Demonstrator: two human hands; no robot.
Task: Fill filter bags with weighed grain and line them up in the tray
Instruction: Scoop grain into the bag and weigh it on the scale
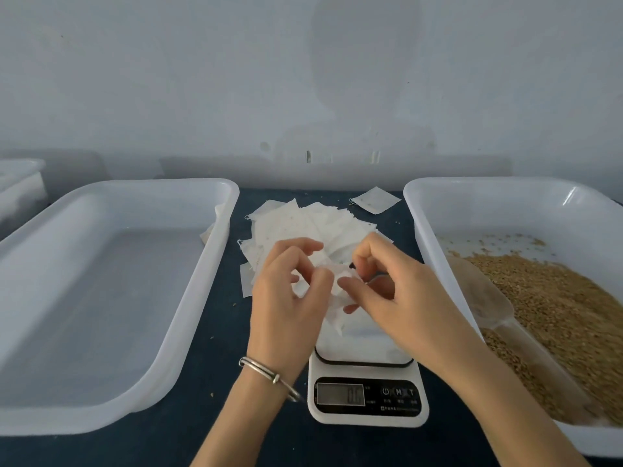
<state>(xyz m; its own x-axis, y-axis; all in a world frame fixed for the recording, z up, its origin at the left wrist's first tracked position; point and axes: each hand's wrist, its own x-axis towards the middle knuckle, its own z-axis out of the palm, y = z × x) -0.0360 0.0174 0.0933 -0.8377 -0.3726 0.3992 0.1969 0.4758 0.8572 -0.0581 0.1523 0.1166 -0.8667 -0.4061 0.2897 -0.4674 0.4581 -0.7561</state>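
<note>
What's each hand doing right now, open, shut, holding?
Left hand: fingers pinch the filter bag, above the scale.
Right hand: fingers pinch the same bag at its other side.

From my remote seat this looks like a small packing or sample-prep workroom, not a home kitchen: a dark table pushed against a bare, scuffed white wall, with a digital scale near its front edge. A big white tray sits toward its left edge, and a second tray at the right holds loose grain and a scoop. A heap of paper filter bags lies toward the back edge
</note>
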